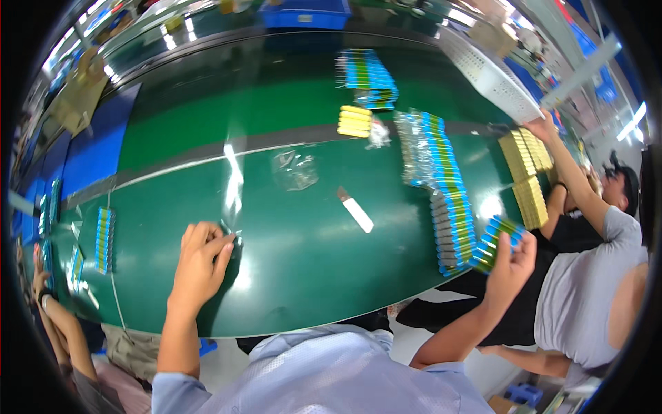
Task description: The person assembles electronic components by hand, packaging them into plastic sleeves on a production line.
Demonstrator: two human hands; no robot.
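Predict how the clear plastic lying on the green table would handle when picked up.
The clear plastic would probably flop, since it lies crumpled. It seems thin and see-through, so likely light. Its shiny surface may feel slippery.

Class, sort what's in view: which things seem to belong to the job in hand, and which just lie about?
Likely in use:
blue-green pack, in the right hand
row of similar packs beside it
left hand: anything pinched is unclear

Apparently lying about:
white-handled tool
clear plastic
stacked yellow pieces
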